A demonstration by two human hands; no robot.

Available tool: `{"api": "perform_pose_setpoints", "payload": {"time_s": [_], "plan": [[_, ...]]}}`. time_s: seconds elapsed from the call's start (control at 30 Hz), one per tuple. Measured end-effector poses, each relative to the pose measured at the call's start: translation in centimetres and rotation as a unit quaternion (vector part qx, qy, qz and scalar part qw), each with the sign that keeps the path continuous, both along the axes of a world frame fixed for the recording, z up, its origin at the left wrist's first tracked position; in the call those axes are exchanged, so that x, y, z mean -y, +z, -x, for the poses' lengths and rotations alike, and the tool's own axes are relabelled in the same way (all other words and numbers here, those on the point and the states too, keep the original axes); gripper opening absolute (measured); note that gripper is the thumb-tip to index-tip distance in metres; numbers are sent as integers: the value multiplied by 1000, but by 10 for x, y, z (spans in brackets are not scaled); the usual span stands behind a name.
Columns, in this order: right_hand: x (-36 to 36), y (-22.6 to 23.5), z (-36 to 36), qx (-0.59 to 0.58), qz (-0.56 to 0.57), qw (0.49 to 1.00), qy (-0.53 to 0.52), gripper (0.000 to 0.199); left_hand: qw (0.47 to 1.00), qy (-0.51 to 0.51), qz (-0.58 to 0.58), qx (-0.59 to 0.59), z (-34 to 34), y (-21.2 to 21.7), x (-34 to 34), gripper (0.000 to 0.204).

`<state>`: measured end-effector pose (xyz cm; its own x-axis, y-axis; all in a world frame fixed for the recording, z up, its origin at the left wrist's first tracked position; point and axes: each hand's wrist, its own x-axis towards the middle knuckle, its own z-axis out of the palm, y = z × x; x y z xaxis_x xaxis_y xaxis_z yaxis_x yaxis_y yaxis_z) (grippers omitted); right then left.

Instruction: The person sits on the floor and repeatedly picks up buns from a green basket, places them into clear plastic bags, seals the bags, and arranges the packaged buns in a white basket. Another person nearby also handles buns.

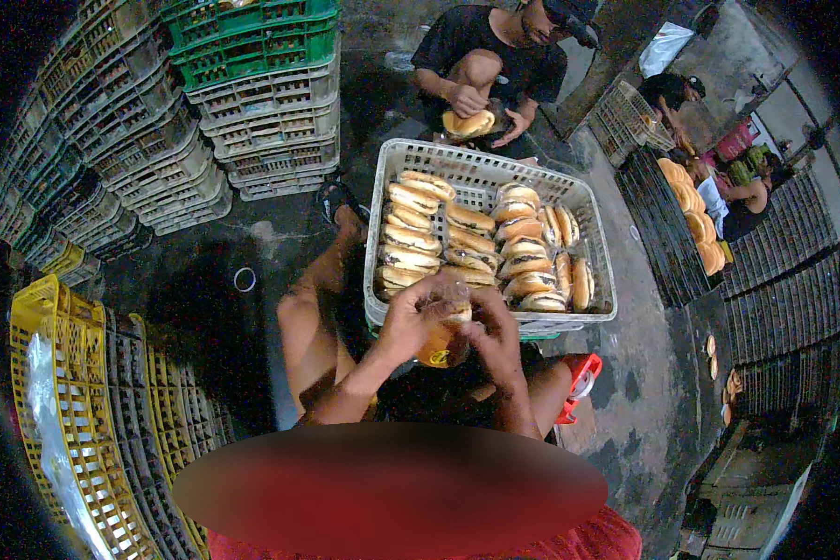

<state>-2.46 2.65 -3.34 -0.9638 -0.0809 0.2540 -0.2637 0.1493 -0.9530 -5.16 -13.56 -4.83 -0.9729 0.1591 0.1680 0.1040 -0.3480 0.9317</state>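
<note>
In front of my body, above the near edge of a pale plastic crate, I hold a bread bun in a clear plastic bag. My left hand is closed on the bag's upper left side. My right hand pinches its right side near the top. Fingers and film partly hide the bun. Inside the crate, several long filled buns lie in rows on the left and middle. More filled buns are packed at the right, some standing on edge.
Opposite me a person sits holding a bun. Beside my right knee is a red tape dispenser. Tall crate stacks and yellow crates stand left. At right are black trays with buns and other people.
</note>
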Motion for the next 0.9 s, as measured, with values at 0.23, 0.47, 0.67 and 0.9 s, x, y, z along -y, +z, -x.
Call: {"api": "perform_pose_setpoints", "payload": {"time_s": [0.23, 0.47, 0.67, 0.9], "plan": [[2, -1, -4, 116, 71, 991, -13, 12, 971, -127, -110, 170, 8, -9, 2, 12], [-1, 0, -10, 155, 114, 977, -87, 11, 994, 15, 90, -55, -9, -15, -14, 12], [6, -1, -15, 52, 74, 981, -173, 20, 994, 59, 88, 20, -20, -6, -24, 26], [-3, -6, -17, 46, -68, 993, -79, 13, 990, 102, 95, -22, -22, -5, -20, 32]]}}
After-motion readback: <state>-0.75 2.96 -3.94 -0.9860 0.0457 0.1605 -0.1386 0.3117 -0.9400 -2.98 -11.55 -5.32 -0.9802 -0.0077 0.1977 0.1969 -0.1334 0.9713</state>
